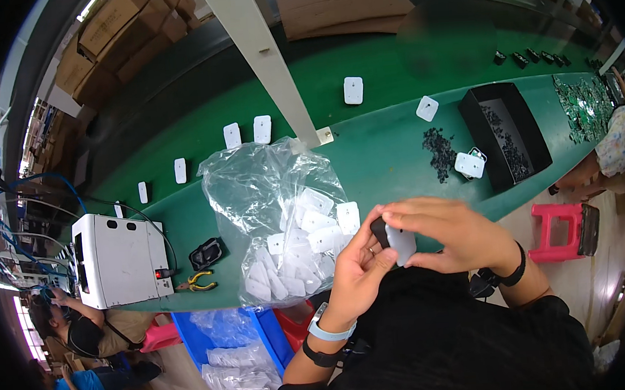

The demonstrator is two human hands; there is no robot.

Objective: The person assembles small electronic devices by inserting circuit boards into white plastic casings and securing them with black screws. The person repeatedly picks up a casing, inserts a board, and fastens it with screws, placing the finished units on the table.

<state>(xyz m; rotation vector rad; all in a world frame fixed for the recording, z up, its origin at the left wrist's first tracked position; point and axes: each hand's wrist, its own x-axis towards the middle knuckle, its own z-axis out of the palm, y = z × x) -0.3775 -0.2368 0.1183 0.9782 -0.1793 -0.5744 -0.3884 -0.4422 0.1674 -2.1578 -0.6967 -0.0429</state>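
Observation:
Between both hands, near the table's front edge, is a small plastic casing (402, 245) with a white face and a black side. My left hand (361, 265) grips it from the left, thumb on the white face and fingers partly hidden behind it. My right hand (454, 230) curves over its top and right side, thumb near the lower corner. Just left of my hands, white plastic covers (323, 239) lie heaped in and on a clear plastic bag (243, 182). A white cover with a green board (470, 164) rests beyond my right hand.
A black box (540, 135) of small black parts stands at right, beside a loose pile of them (438, 153). Left are a white machine (125, 255), yellow-handled pliers (197, 281) and a black tray (206, 254). A metal post (263, 61) rises behind the bag.

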